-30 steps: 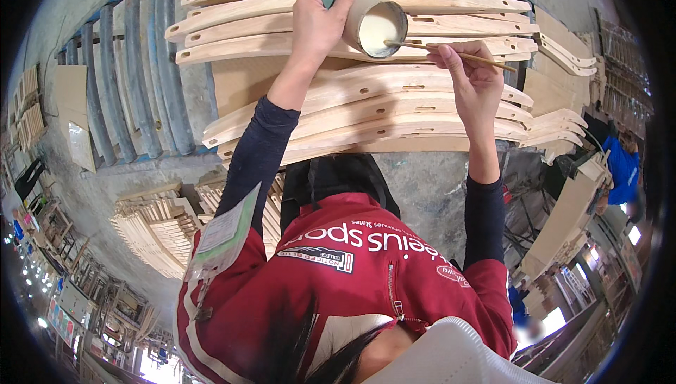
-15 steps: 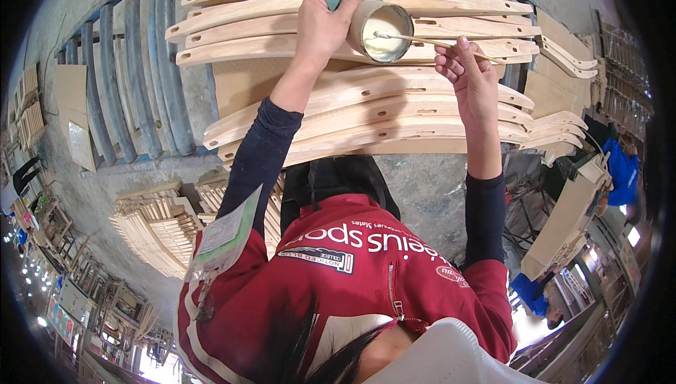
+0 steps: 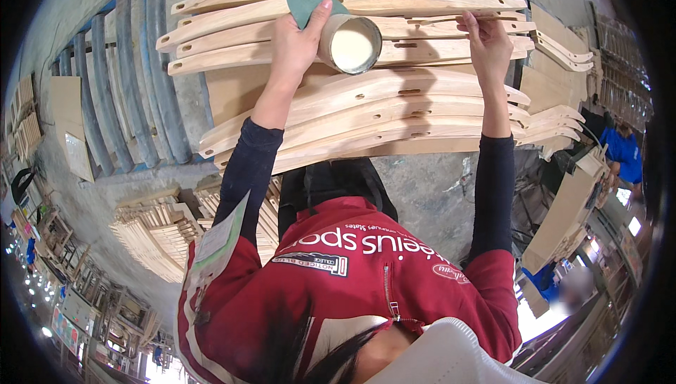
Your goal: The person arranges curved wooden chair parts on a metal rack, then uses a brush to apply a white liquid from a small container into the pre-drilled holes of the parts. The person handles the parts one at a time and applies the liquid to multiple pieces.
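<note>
- A woodworking workshop.
- Centre and top of the frame: curved wooden pieces (image 3: 310, 104), slotted near their ends, lie in rows on cardboard (image 3: 236, 92).
- Upper left: a conveyor of thick grey rollers (image 3: 167, 67).
- Left, below the middle: stacks of pale shaped wood (image 3: 155, 240).
- Around the middle: bare grey concrete floor (image 3: 436, 194).
- Right edge: a person in blue (image 3: 623, 150).

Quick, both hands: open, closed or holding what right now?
Left hand: closed, holding a round greyish-beige cup of cream-coloured liquid and a flat green sheet.
Right hand: closed, pinching a thin brown stick.
</note>
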{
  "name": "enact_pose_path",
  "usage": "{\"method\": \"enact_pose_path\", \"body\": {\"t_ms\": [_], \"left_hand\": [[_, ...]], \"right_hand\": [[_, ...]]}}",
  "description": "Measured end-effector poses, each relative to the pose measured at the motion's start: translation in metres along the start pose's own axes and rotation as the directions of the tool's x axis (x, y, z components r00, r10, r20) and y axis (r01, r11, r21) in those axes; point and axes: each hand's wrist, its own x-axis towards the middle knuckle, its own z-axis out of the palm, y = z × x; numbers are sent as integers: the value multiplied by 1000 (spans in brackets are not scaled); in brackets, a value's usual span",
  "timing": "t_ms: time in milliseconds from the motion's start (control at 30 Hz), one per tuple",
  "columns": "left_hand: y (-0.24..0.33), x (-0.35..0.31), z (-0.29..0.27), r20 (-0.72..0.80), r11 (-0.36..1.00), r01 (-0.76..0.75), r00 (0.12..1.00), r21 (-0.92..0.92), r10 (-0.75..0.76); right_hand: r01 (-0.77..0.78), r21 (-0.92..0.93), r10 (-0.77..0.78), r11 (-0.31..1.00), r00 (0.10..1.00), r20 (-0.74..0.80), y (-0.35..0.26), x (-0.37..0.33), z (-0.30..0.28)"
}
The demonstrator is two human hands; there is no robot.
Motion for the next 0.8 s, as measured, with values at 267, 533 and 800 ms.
{"method": "enact_pose_path", "body": {"t_ms": [267,533,800], "left_hand": [[-3,-2,-12,1,999,47,999,0,-47],[-9,-1,-19,-25,1000,19,1000,20,-18],[-13,1,-27,-50,1000,13,999,17,-12]], "right_hand": [[-9,-10,9,1000,1000,23,2,7,8],[210,-303,-209,930,977,33,9,25,26],[114,-218,-75,969,981,181,11,33,28]]}}
